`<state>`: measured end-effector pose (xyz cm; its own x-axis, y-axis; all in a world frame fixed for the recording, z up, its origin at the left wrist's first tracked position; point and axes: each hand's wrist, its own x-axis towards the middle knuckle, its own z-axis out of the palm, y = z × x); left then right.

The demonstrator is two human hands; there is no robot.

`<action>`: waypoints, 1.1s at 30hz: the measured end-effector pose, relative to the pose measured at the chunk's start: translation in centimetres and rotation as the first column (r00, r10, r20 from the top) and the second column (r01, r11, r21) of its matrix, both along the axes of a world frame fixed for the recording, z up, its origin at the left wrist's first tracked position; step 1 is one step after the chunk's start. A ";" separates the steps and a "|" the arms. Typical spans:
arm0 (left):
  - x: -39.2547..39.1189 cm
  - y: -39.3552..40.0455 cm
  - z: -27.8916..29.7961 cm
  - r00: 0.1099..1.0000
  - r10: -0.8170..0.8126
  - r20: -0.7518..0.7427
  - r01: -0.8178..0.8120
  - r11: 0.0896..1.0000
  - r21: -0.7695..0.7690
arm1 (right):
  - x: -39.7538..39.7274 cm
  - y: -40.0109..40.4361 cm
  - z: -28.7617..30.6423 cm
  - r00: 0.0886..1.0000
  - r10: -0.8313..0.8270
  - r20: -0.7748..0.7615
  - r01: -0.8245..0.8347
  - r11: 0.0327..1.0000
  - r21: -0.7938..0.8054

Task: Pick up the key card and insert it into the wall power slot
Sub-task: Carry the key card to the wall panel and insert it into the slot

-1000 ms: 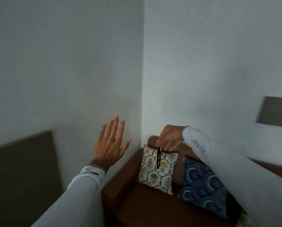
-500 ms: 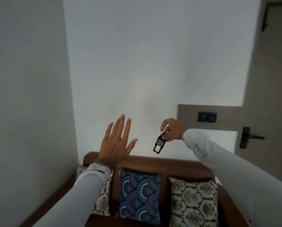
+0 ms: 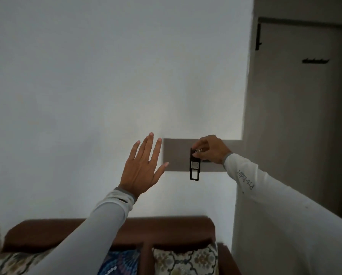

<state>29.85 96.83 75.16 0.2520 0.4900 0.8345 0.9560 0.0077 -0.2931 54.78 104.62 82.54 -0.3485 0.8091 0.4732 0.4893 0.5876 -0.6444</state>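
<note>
Black key card (image 3: 194,165) is hanging upright against the grey wall panel (image 3: 176,155), the right hand (image 3: 210,149) pinching its top; the left hand (image 3: 141,169) is hovering with fingers spread, grasping nothing.

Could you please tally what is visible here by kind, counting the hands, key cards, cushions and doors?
Hands: 2, left hand open, right hand holding the key card
Key card: 1
Cushions: 3, at
Door: 1
Total: 7
</note>
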 end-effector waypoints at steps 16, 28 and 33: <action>8.7 25.7 1.6 1.000 -0.020 0.004 0.021 1.000 -0.008 | 8.9 24.5 0.1 0.988 -0.075 -0.138 0.096 0.984 0.149; 10.2 37.6 -0.5 0.991 0.132 0.017 -0.133 0.990 0.049 | 7.7 39.7 -0.6 0.946 0.124 -0.298 -0.072 0.981 0.180; 8.4 41.7 -0.8 0.986 0.166 -0.013 -0.165 0.984 0.062 | 6.0 44.6 -2.3 0.910 0.175 -0.375 -0.110 0.976 0.186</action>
